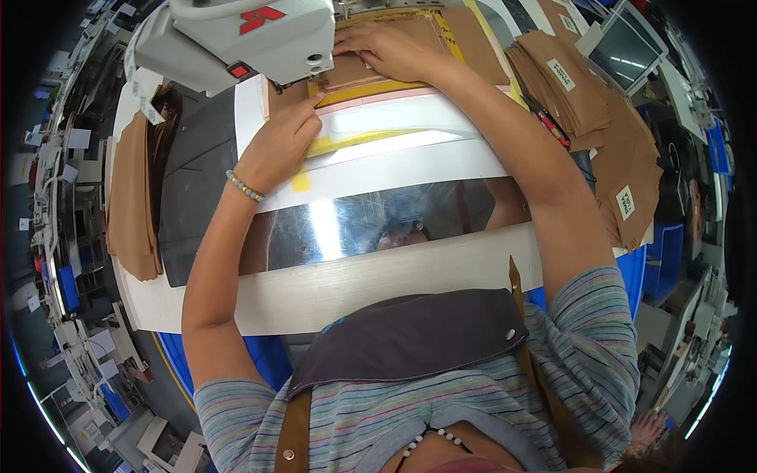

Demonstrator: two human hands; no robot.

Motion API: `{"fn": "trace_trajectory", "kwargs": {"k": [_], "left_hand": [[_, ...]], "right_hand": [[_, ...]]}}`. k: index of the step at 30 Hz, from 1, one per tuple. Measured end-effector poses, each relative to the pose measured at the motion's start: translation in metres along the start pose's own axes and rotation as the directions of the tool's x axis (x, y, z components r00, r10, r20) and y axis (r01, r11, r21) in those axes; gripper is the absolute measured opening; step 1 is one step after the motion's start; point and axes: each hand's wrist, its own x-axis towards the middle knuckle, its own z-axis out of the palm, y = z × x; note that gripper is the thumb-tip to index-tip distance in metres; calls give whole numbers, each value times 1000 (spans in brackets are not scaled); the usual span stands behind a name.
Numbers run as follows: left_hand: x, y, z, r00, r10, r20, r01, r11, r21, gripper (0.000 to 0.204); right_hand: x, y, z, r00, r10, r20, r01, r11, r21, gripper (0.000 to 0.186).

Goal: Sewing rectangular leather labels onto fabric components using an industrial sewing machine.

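My right hand (394, 54) lies with fingers stretched out over a brown leather-like panel (347, 71) under the sewing machine head (236, 39). A yellow-edged template frame (378, 91) surrounds this panel. At the frame's near left corner is my left hand (290, 135), its fingers curled in and the index fingertip at the yellow edge. What the left fingers pinch, if anything, is too small to make out. The machine's body hides part of the panel's far left side, close to my right fingertips.
Stacked brown panels (130, 205) stand at the left, and more brown panels (564, 87) with white labels lie at the right. Beside those is a red-and-black hand tool (552, 130). A screen (625, 49) stands at the far right. A shiny metal plate (355, 225) lies nearer me.
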Motion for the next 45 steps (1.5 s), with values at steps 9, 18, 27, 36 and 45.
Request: {"fn": "trace_trajectory", "kwargs": {"k": [9, 18, 27, 36, 45], "left_hand": [[6, 8, 1, 990, -18, -141, 8, 998, -68, 17], [4, 12, 3, 993, -48, -111, 38, 995, -94, 18], [-2, 18, 4, 994, -26, -109, 17, 996, -84, 15], [-8, 32, 1, 995, -32, -97, 20, 992, -126, 15], [-23, 56, -3, 997, -45, -68, 34, 988, -148, 15]], "right_hand": [[-10, -1, 4, 988, -126, -91, 117, 988, -100, 43], [-14, 2, 4, 990, -126, -61, 122, 990, -66, 44], [-23, -6, -1, 986, -150, -75, 148, 989, -29, 42], [-35, -20, 5, 984, -98, -148, 78, 988, -134, 35], [-47, -38, 2, 983, -153, -97, 134, 975, -177, 36]]}}
